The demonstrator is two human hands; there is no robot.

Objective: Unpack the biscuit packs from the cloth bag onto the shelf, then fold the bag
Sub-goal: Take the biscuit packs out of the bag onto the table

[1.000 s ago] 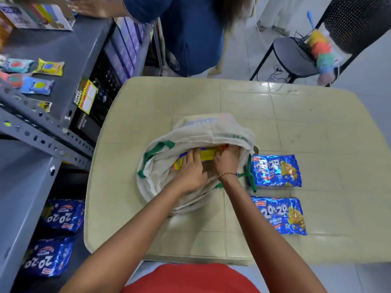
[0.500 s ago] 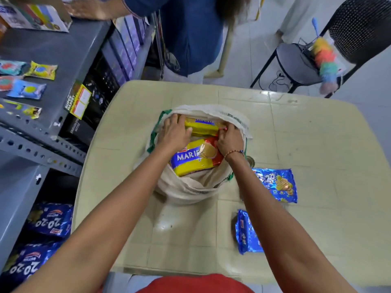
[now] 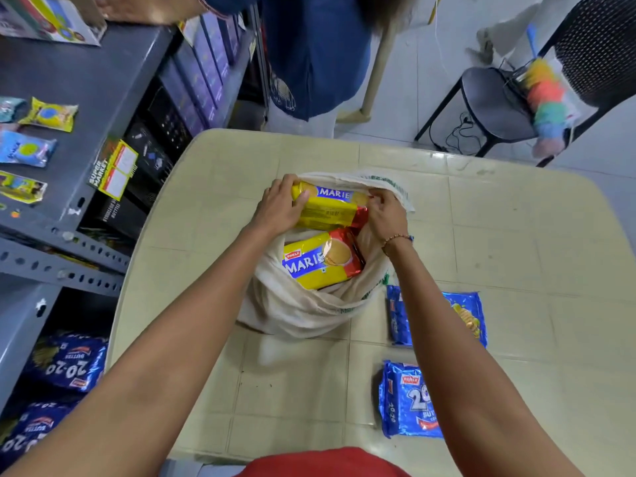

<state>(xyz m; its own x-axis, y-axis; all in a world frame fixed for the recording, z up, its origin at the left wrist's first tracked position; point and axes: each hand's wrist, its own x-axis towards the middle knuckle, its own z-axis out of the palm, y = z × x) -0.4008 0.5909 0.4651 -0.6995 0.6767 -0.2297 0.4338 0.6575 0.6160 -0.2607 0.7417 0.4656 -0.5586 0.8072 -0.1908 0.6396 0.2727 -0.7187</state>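
Gripping the upper Marie pack (image 3: 328,208) at both ends, my left hand (image 3: 280,208) and right hand (image 3: 387,215) now hold it higher above the cloth bag (image 3: 303,311) than half a second ago. A second Marie pack (image 3: 321,259) lies inside the bag. Two blue packs (image 3: 464,318) sit right of the bag; bare table (image 3: 516,235) opens beyond.

Black chair (image 3: 499,108) holding a rainbow duster (image 3: 547,101), small snack sachets (image 3: 48,113), yellow supermarket tag (image 3: 115,170), bystander in blue (image 3: 316,53)

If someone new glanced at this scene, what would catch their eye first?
Probably the yellow Marie pack gripped by the left hand and right hand above the open cloth bag at the table's middle. A second Marie pack lies inside the bag.
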